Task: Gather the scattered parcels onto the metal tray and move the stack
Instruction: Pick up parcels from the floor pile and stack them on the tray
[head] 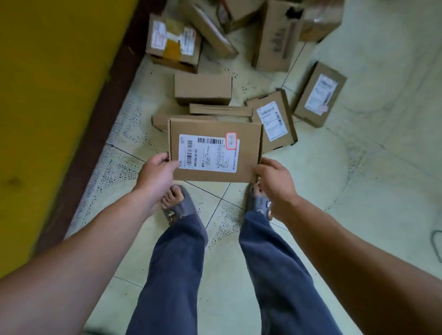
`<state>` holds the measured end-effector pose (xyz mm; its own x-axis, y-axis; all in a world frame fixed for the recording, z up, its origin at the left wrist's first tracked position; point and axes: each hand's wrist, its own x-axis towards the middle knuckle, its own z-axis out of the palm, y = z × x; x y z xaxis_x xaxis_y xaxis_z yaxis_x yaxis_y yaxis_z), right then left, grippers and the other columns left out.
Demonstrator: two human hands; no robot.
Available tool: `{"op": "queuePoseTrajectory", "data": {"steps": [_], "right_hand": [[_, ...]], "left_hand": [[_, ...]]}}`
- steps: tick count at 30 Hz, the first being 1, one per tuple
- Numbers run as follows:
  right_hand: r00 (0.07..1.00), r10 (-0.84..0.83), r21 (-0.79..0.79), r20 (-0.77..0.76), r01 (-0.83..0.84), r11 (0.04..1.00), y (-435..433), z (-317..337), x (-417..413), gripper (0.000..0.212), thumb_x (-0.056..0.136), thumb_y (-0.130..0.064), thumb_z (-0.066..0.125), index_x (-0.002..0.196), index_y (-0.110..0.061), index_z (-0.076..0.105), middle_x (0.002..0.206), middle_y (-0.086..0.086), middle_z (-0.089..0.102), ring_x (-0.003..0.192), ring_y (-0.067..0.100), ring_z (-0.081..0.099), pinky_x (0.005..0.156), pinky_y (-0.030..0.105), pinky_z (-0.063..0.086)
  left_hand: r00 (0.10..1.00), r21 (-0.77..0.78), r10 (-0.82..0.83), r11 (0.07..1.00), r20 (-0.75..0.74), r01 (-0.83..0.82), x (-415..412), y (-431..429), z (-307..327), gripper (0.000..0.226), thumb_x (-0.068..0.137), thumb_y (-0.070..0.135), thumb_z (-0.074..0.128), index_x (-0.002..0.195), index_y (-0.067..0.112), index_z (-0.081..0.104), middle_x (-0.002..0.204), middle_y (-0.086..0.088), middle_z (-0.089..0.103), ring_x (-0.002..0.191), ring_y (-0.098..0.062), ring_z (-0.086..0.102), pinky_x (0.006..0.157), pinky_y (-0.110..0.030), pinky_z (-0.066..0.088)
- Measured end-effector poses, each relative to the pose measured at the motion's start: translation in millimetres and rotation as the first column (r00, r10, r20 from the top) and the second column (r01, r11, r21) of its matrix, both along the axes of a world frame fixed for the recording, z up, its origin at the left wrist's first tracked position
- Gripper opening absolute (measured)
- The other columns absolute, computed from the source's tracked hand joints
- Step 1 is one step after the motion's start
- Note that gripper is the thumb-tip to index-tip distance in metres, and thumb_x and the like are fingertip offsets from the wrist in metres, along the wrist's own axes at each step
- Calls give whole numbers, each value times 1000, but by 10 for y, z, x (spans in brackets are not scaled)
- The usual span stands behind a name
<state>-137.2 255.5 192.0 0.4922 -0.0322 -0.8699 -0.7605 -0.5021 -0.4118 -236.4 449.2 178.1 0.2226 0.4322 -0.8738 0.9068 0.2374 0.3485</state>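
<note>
A flat cardboard parcel (213,132) with a white shipping label is held level above the floor, in front of my feet. My left hand (158,175) grips its near left corner, thumb on top by the label. My right hand (272,178) grips its near right corner. Beyond it, several more cardboard parcels lie scattered on the tiled floor: a plain small box (202,88), a flat labelled one (273,120), another labelled one (320,95) and a taped box (173,42). No metal tray is in view.
A yellow wall (37,98) with a dark brown skirting (100,116) runs along the left. A heap of bigger cartons (275,35) fills the top of the view. Pale floor tiles (365,174) stretch to the right. My slippered feet stand below the held parcel.
</note>
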Motion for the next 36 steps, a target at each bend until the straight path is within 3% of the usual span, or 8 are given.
{"op": "queuePoseTrajectory", "data": {"steps": [3, 6, 11, 16, 19, 23, 28, 36], "right_hand": [[999, -6, 16, 44, 6, 1000, 26, 569, 20, 25, 86, -6, 53, 81, -25, 67, 89, -5, 72, 89, 19, 69, 80, 35, 54], [995, 7, 51, 100, -12, 999, 61, 1167, 41, 27, 90, -5, 50, 82, -26, 65, 91, -9, 70, 86, 8, 64, 82, 29, 52], [984, 35, 76, 175, -49, 996, 79, 2019, -13, 25, 94, -7, 49, 103, -28, 58, 94, -12, 63, 89, 4, 58, 76, 22, 43], [948, 110, 58, 299, -133, 989, 140, 2982, -99, 31, 94, -9, 49, 116, -27, 61, 105, -7, 66, 93, 7, 61, 67, 17, 45], [930, 150, 60, 336, -180, 982, 163, 3355, -182, 29, 95, -10, 49, 115, -29, 59, 99, -13, 64, 90, 1, 57, 71, 19, 45], [915, 195, 70, 353, -234, 970, 135, 3615, -228, 29, 94, -14, 51, 118, -25, 63, 110, -8, 68, 101, 9, 60, 85, 29, 50], [865, 336, 105, 374, -399, 911, 17, 3822, -209, 24, 96, -15, 51, 110, -31, 62, 107, -9, 66, 101, 10, 59, 88, 31, 48], [678, 607, 203, 415, -720, 664, -295, 4056, -333, 27, 96, -11, 51, 94, -36, 62, 94, -16, 64, 94, 7, 59, 84, 31, 47]], "left_hand": [[998, 36, 22, 999, 62, -24, 53, 17, 586, 43, 97, 25, 53, 140, 21, 49, 122, 8, 58, 102, -14, 56, 79, -27, 42], [992, 69, 48, 996, 117, -56, 114, 19, 1151, 42, 99, 24, 51, 140, 19, 48, 119, 8, 57, 95, -11, 53, 70, -20, 39], [978, 86, 87, 991, 192, -105, 58, 59, 2009, 45, 98, 24, 52, 143, 20, 46, 137, -1, 54, 109, -13, 48, 90, -31, 38], [943, 74, 128, 985, 307, -158, -66, 100, 2969, 42, 99, 20, 51, 140, 17, 49, 133, -1, 55, 107, -15, 48, 91, -31, 37], [924, 59, 164, 979, 346, -196, -221, 78, 3342, 41, 100, 21, 49, 141, 19, 48, 123, 3, 54, 106, -15, 48, 89, -31, 35], [908, 85, 212, 962, 363, -259, -404, 1, 3658, 45, 100, 23, 50, 144, 18, 43, 137, -3, 52, 109, -15, 46, 91, -33, 37], [888, 163, 293, 916, 356, -367, -669, -265, 3990, 48, 100, 26, 50, 146, 18, 40, 139, -6, 54, 109, -16, 48, 92, -35, 40], [759, 269, 531, 722, 375, -638, -1365, -1287, 4384, 43, 99, 26, 51, 141, 16, 47, 142, -4, 52, 121, -21, 51, 99, -35, 39]]}}
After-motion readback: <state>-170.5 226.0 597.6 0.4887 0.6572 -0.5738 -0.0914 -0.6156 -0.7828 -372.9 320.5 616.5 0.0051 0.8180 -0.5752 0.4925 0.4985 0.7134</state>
